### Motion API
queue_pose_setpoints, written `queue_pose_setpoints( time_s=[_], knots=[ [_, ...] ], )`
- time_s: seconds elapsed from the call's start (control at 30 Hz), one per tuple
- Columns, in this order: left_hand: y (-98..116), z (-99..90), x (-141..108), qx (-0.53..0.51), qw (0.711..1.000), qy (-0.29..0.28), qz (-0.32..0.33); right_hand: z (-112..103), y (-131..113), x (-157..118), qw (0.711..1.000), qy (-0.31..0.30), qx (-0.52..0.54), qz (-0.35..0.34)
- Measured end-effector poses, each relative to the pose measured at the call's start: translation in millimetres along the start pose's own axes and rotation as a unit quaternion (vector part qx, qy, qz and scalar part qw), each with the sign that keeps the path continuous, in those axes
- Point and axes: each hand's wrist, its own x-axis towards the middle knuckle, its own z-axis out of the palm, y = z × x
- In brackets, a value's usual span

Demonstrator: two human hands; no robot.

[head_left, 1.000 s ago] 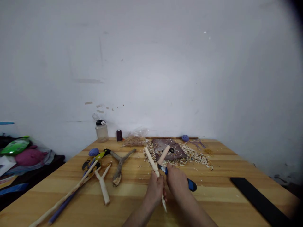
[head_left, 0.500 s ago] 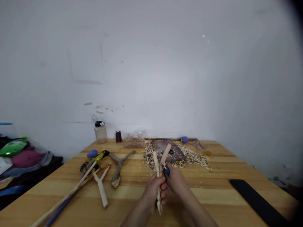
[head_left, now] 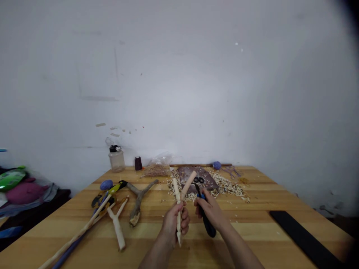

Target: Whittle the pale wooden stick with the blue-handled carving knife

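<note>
My left hand [head_left: 174, 224] is shut around the stem of a peeled forked branch [head_left: 177, 194], whose two pale arms point up and whose lower tip shows below my fist. My right hand [head_left: 211, 210] grips a carving knife [head_left: 206, 218] with a black and blue handle. The handle hangs below my fingers, and the short blade [head_left: 197, 190] points up, a little apart from the fork. Both hands are above the wooden tabletop [head_left: 224, 231], in front of a scatter of wood shavings [head_left: 227, 188].
A dark board [head_left: 196, 178] with black scissors [head_left: 198, 179] lies in the shavings. On the left are a peeled fork [head_left: 117, 226], a bark-covered fork [head_left: 137, 201], a long stick [head_left: 78, 228] and a yellow-handled tool [head_left: 116, 188]. A bottle [head_left: 116, 159] stands at the wall. A black strip [head_left: 305, 239] lies right.
My right hand has drawn away from the fork to the right, and the knife handle now hangs downward. The fork has tilted, and the whole view has shifted slightly.
</note>
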Motion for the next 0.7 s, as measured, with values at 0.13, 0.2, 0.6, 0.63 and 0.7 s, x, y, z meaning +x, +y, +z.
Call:
queue_pose_setpoints(
  time_s=[0.13, 0.2, 0.6, 0.63, 0.7],
  knots=[
    [0, -0.3, 0, 0.022, 0.999, 0.004, 0.027, 10, 8, 3, 0.994, 0.047, -0.039, -0.092],
    [1, 1.5, -1, 0.033, 0.998, 0.010, 0.049, 11, 12, 4, 0.987, 0.055, -0.096, -0.112],
    [6, 2.5, -2, 0.049, 0.992, 0.069, 0.097, 17, 25, 4, 0.971, 0.013, -0.186, -0.147],
    [6, 1.9, -2, 0.054, 0.991, 0.064, 0.100, 18, 25, 4, 0.973, 0.010, -0.184, -0.142],
    [7, 1.1, -1, 0.075, 0.990, 0.056, 0.108, 17, 23, 2, 0.969, 0.026, -0.198, -0.147]
  ],
)
